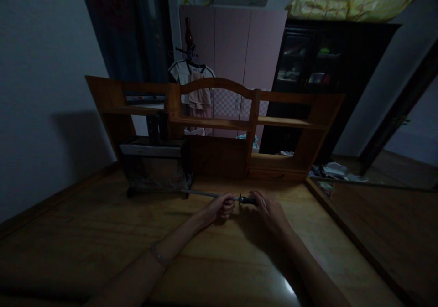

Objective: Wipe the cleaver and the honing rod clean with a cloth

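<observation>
A long thin metal rod (201, 193) with a dark handle (247, 200) lies level just above the wooden desk (102, 234). My left hand (222, 208) is closed around the rod near the handle end. My right hand (270, 211) is closed on the dark handle. The rod's tip points left, toward the foot of a dark boxy device (153, 165) at the back of the desk. The light is dim and fine detail is hard to see.
A wooden hutch (219, 124) with open shelves stands along the desk's back edge. Behind it are hanging clothes (196, 88), a pink wardrobe (239, 47) and a dark glass-door cabinet (315, 65). The desk's right edge (342, 225) drops to the floor.
</observation>
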Action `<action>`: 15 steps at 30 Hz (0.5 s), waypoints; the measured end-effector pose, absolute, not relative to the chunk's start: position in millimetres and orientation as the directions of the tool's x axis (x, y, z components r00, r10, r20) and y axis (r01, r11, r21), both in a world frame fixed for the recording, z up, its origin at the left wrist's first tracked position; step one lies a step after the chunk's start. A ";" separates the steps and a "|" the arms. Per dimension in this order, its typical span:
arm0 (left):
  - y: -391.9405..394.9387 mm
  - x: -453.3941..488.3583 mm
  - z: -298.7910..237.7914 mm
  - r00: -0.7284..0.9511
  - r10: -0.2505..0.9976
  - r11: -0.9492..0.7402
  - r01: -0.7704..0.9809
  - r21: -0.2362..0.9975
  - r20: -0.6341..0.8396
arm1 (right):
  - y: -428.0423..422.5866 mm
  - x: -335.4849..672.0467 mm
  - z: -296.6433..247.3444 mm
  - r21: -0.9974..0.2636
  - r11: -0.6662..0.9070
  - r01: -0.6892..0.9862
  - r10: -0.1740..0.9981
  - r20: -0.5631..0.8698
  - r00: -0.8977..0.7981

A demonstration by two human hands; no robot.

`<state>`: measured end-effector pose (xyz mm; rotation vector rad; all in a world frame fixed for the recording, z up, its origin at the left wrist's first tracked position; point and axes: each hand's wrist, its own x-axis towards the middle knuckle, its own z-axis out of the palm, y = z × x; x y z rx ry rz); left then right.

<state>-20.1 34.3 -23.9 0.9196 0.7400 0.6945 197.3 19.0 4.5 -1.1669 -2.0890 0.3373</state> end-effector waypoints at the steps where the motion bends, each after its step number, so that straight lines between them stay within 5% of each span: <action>1: 34.5 -20.3 -24.2 0.569 0.783 0.434 -0.211 0.876 -0.251 | 18.1 196.5 4.7 -0.524 0.565 0.637 0.817 0.465 -0.342; 8: 37.9 -18.1 -31.9 0.568 0.783 0.435 -0.211 0.875 -0.252 | 6.1 190.7 19.4 -0.457 0.651 0.606 0.739 0.565 -0.367; 15: 33.9 -20.4 -23.3 0.588 0.772 0.455 -0.243 0.857 -0.243 | 4.4 184.5 14.2 -0.308 0.709 0.634 0.688 0.499 -0.527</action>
